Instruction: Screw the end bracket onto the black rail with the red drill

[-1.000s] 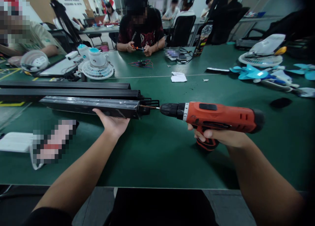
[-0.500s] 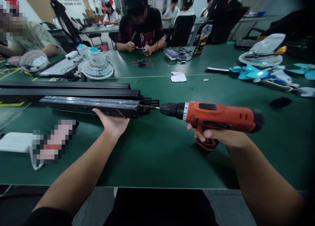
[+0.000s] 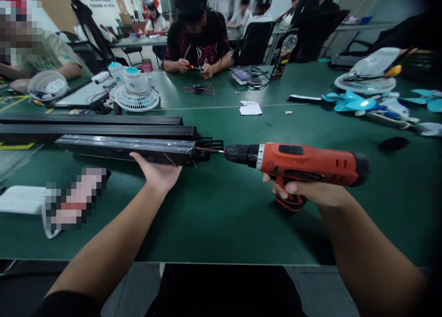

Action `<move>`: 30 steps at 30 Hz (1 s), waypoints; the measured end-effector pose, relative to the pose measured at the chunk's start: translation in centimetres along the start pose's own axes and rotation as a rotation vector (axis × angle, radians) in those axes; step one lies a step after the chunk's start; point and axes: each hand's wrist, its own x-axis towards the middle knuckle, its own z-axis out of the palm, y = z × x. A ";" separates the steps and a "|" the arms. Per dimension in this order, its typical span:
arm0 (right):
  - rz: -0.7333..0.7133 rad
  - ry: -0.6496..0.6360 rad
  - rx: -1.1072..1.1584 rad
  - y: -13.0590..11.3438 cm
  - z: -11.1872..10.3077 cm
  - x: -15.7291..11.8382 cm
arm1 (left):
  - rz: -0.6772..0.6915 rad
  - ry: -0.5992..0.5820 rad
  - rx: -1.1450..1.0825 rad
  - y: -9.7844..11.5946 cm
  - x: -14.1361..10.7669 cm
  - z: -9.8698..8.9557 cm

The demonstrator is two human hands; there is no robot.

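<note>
My right hand (image 3: 311, 192) is wrapped round the handle of a red and black cordless drill (image 3: 311, 162), which lies level and points left. A long thin bit (image 3: 210, 150) runs from its chuck to the end of a long black bar-shaped housing (image 3: 138, 150). Where exactly the tip of the bit sits is hard to make out. From below, my left hand (image 3: 160, 174) grips that housing near its right end, with the thumb on the near side and the other fingers hidden beneath. Clear plastic or tape shines along the top of the housing.
Behind the housing lie two more long black bars (image 3: 93, 120). A phone (image 3: 81, 197) and a white object (image 3: 24, 199) lie at left. White fans (image 3: 136, 93), paper (image 3: 251, 108) and blue fan blades (image 3: 348, 100) are farther off. Across the table a person (image 3: 198, 40) holds a screwdriver.
</note>
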 end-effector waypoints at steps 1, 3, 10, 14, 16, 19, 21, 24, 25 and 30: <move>0.004 0.005 -0.005 0.0 0.0 0.0 | -0.005 -0.012 -0.008 0.0 0.1 -0.2; 0.008 0.019 -0.008 0.0 0.0 -0.1 | -0.022 -0.038 -0.032 0.1 0.3 -0.4; -0.006 -0.006 0.035 -0.1 0.2 0.1 | -0.016 -0.013 -0.015 0.1 0.3 -0.5; -0.027 -0.021 0.023 -0.1 0.1 0.1 | -0.026 -0.040 -0.036 0.1 0.5 -0.7; -0.034 -0.027 0.018 0.0 0.0 0.1 | -0.031 -0.044 -0.040 0.1 0.5 -0.7; -0.038 -0.022 0.006 0.0 0.0 0.1 | -0.026 -0.027 -0.019 0.1 0.3 -0.5; -0.032 -0.007 -0.008 0.0 0.0 0.0 | -0.017 -0.018 -0.004 0.1 0.2 -0.4; -0.026 0.019 -0.027 -0.2 0.2 0.0 | -0.020 -0.017 -0.011 0.1 0.2 -0.4; -0.028 0.022 -0.030 -0.3 0.2 0.0 | -0.025 -0.020 -0.018 0.1 0.3 -0.5; -0.024 0.016 -0.018 -0.3 0.2 0.1 | -0.039 -0.044 -0.048 0.3 0.8 -1.1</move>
